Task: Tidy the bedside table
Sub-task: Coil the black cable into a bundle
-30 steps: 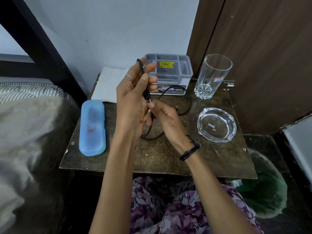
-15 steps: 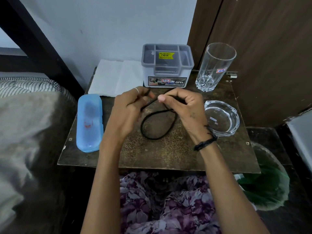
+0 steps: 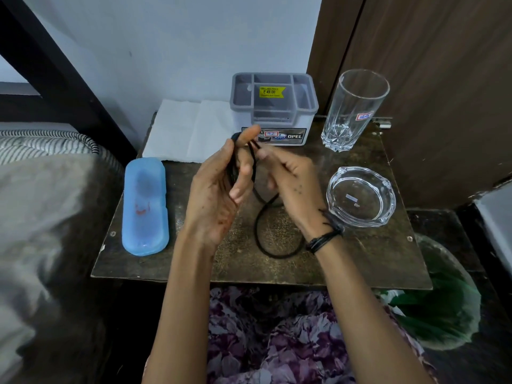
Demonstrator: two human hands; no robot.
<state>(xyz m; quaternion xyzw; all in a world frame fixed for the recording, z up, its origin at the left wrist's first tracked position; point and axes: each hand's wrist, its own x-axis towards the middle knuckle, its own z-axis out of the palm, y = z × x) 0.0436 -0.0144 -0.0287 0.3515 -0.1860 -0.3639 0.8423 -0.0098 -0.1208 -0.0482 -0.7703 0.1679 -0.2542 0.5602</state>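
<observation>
A black cable (image 3: 260, 234) runs from both hands down into a loop lying on the dark wooden bedside table (image 3: 360, 259). My left hand (image 3: 219, 184) is raised above the table's middle with several turns of the cable wound round its fingers. My right hand (image 3: 288, 176) is beside it and pinches the cable near the left fingertips. Behind the hands stands a grey compartment organiser (image 3: 274, 106) with a yellow price sticker.
A blue plastic case (image 3: 145, 206) lies along the table's left side, a folded white tissue (image 3: 188, 128) at the back left. A tall glass tumbler (image 3: 354, 109) and a glass ashtray (image 3: 360, 198) stand on the right. Bed at left, green-lined bin (image 3: 443, 300) lower right.
My left hand has turned palm-up and lifted with more cable wound round it. My right hand has shifted from the top of the loop to the left fingertips; the loop on the table lies nearer me.
</observation>
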